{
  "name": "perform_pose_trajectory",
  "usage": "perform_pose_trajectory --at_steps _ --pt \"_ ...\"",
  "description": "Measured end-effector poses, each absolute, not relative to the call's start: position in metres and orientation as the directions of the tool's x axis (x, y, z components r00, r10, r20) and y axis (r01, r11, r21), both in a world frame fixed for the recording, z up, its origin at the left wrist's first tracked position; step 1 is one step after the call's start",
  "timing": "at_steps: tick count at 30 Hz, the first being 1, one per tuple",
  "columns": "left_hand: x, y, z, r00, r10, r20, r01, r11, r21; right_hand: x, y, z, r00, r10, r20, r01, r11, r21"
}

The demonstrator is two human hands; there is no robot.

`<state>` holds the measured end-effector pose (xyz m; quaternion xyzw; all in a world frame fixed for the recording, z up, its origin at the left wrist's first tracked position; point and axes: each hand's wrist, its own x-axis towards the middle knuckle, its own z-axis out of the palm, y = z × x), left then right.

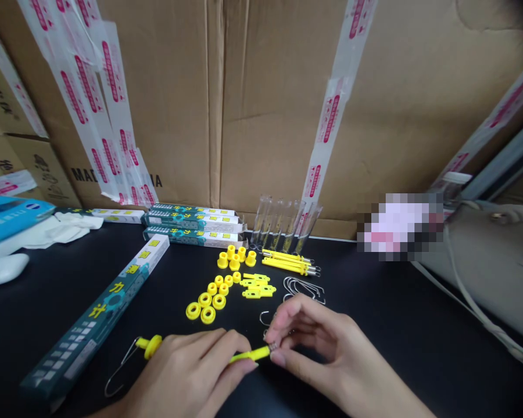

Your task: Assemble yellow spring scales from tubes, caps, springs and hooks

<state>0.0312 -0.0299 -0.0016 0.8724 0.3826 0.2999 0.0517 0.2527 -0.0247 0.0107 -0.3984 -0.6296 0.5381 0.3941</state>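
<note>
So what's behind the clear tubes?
A big cardboard box stands behind the clear tubes, with a strip of printed tape running down it. What's inside the box can't be seen, because its brown sides cover it.

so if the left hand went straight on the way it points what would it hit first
Most likely the right hand, which pinches the metal end of the yellow spring scale gripped by the left hand, though depth is hard to judge from this view.

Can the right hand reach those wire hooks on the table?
Probably yes: the right hand sits just short of the wire hooks, nothing between them. But it pinches the end of the yellow spring scale, so it would likely let go first.
</note>
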Motion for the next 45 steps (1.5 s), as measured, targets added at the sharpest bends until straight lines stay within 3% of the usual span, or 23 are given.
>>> perform_pose_trajectory --at_steps 8,13,21,32,37,40,45 --pt "0.029 -0.031 -0.004 0.608 0.69 0.394 0.605 -0.723 0.332 0.242 -0.032 0.008 -0.406 0.913 0.025 0.087 0.066 -0.994" --pt "0.028 -0.031 -0.003 0.594 0.682 0.427 0.59 -0.73 0.345 0.238 -0.033 0.004 -0.351 0.936 0.024 0.089 0.059 -0.994" --pt "0.032 -0.031 0.0 0.565 0.617 0.547 0.645 -0.744 0.173 0.24 -0.031 0.009 -0.241 0.97 0.016 0.075 0.035 -0.997" --pt "0.029 -0.028 -0.005 0.562 0.673 0.481 0.632 -0.725 0.274 0.239 -0.033 0.013 -0.212 0.977 -0.015 -0.034 -0.023 -0.999" --pt "0.029 -0.03 -0.006 0.569 0.678 0.466 0.644 -0.72 0.261 0.239 -0.033 0.015 -0.205 0.978 -0.047 -0.003 -0.048 -0.999" --pt "0.029 -0.031 -0.008 0.57 0.668 0.479 0.644 -0.725 0.244 0.241 -0.033 0.015 -0.212 0.977 -0.012 0.063 0.001 -0.998" --pt "0.028 -0.028 -0.014 0.573 0.707 0.414 0.642 -0.702 0.309 0.245 -0.033 0.011 -0.267 0.951 0.156 0.231 0.221 -0.947"
